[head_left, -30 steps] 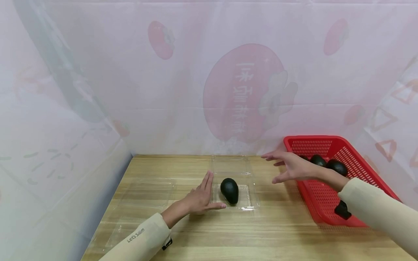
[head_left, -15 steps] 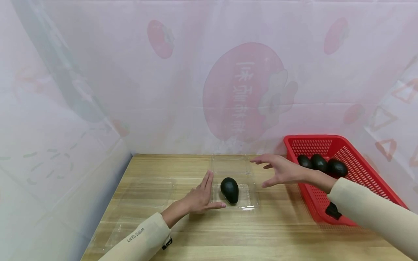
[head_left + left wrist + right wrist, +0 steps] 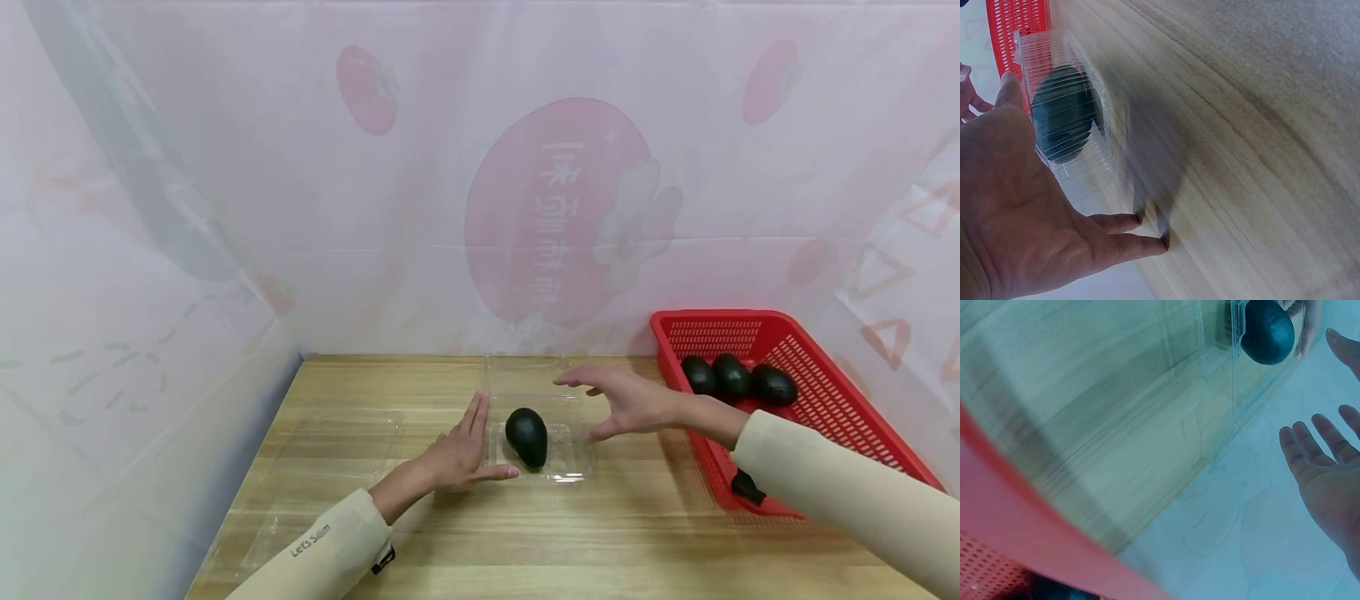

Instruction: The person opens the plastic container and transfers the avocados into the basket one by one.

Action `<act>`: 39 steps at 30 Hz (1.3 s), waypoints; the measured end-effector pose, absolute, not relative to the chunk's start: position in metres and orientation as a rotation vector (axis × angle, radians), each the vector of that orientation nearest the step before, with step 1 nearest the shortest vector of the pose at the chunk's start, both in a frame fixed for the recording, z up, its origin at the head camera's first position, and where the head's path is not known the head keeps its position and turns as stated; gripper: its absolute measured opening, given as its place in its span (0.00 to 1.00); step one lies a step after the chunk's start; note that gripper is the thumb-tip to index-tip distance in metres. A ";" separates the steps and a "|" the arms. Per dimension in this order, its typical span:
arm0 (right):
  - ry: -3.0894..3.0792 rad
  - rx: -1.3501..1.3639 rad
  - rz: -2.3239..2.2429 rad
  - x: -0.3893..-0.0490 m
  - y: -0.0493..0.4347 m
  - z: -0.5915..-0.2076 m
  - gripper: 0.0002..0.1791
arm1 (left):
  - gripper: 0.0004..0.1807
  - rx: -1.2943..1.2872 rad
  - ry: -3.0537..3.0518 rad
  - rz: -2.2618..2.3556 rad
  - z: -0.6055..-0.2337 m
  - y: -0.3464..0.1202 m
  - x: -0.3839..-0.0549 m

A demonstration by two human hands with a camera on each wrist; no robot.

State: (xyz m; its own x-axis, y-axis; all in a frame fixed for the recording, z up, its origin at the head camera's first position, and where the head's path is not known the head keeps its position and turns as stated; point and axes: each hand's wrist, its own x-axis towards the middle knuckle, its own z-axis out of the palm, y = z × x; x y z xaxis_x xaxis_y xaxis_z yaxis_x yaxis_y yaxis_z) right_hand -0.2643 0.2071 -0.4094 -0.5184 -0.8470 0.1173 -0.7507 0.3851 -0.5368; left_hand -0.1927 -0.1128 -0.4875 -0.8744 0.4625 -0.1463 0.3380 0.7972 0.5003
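Note:
A dark green avocado (image 3: 527, 437) lies in a clear plastic clamshell box (image 3: 567, 477) whose lid (image 3: 528, 377) is folded back toward the wall. Along the box's left side rests my left hand (image 3: 459, 454), fingers straight and thumb pointing to its near left corner. In the left wrist view the same avocado (image 3: 1063, 115) shows through the ribbed box wall, with two fingertips down on the table. My right hand (image 3: 630, 402) hovers at the right of the box, fingers spread and holding nothing. The right wrist view shows its loosely extended fingers (image 3: 1329, 440) apart from the avocado.
A red perforated basket (image 3: 855, 400) stands at the right with several avocados, one of them a dark avocado (image 3: 774, 385), at its back. Further clear plastic boxes (image 3: 337, 442) lie on the wooden table's left side. Printed cloth walls (image 3: 390, 292) close off the back and sides.
My right hand has moved left, away from the basket and up to the box's right side, uncovering the avocados in the basket. The left hand and the box have stayed put.

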 end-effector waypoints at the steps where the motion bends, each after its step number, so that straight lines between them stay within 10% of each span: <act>1: 2.466 -1.439 -0.799 -0.264 0.205 -0.410 0.45 | 0.68 0.619 2.725 0.684 -0.487 -0.113 -0.193; 39: 2.569 -1.590 -0.448 -0.245 0.145 -0.456 0.48 | 0.67 0.627 2.710 0.705 -0.490 -0.115 -0.194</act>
